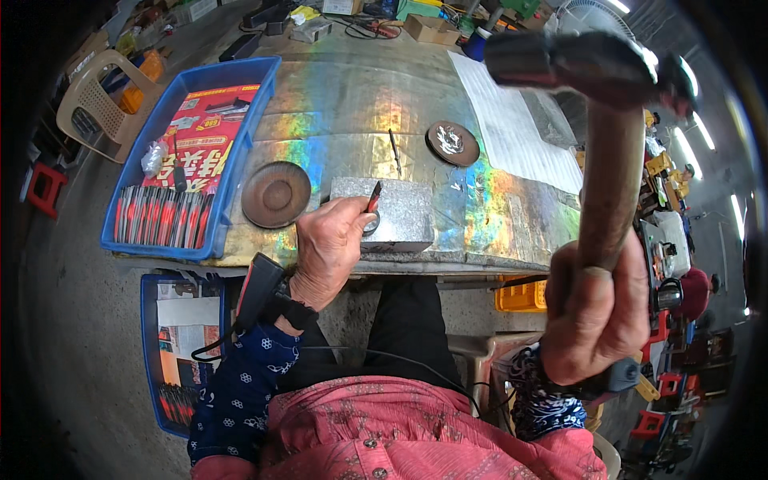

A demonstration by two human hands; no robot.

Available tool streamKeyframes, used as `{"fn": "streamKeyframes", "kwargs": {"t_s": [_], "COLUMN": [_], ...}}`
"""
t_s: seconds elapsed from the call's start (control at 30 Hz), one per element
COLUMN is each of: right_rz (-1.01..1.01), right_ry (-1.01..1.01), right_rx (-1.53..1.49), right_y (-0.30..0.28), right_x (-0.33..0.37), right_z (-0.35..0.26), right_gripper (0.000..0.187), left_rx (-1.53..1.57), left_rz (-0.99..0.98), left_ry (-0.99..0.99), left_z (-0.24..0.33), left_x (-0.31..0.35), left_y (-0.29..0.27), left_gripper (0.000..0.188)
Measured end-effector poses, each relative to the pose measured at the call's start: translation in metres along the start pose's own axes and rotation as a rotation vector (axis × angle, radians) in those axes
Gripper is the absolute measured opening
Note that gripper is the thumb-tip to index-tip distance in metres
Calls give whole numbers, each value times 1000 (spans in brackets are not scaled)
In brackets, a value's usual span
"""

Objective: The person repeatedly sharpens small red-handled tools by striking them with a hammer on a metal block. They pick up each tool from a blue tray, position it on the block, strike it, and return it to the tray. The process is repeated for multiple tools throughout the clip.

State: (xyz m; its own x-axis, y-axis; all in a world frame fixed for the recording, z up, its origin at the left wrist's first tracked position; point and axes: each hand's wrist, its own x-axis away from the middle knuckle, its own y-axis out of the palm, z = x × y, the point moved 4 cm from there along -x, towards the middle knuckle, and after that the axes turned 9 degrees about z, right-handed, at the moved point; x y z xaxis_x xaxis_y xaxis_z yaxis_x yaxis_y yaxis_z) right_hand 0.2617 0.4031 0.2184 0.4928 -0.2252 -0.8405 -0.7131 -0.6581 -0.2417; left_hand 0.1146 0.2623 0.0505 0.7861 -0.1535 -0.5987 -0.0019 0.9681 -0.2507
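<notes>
My left hand [330, 244] is closed on a small red-and-black piece [374, 198] with a dark pointed tip. It holds the piece upright by the grey metal block [410, 204] at the table's near edge. Part of a dark rounded end shows below my fingers. On the right, my right hand [596, 308] grips a hammer [612, 172] by its wooden handle. The hammer is raised high, its metal head slightly blurred and well apart from the block.
A blue tray [262, 104] at left holds a row of red-and-black pieces [160, 218]. A brown round dish [276, 194], a thin dark rod [395, 152] and a dish [474, 154] with white bits lie around the block. Another blue tray [150, 360] sits lower left.
</notes>
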Motion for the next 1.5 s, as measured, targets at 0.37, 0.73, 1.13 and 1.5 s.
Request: {"fn": "streamKeyframes", "kwargs": {"t_s": [0.37, 0.73, 1.13, 1.5], "right_rz": [-308, -249, -263, -387], "right_ry": [206, 110, 127, 333], "right_rx": [316, 497, 679, 654], "right_y": [15, 34, 52, 57], "right_x": [22, 80, 126, 134], "right_z": [31, 88, 108, 115], "right_gripper": [27, 29, 50, 41], "left_rx": [47, -280, -807, -903], "left_rz": [1, -11, -115, -48], "left_ry": [5, -47, 227, 225], "left_z": [1, -28, -84, -76], "left_x": [-3, -19, -11, -14], "left_y": [0, -63, -64, -70], "left_gripper": [12, 28, 4, 6]}}
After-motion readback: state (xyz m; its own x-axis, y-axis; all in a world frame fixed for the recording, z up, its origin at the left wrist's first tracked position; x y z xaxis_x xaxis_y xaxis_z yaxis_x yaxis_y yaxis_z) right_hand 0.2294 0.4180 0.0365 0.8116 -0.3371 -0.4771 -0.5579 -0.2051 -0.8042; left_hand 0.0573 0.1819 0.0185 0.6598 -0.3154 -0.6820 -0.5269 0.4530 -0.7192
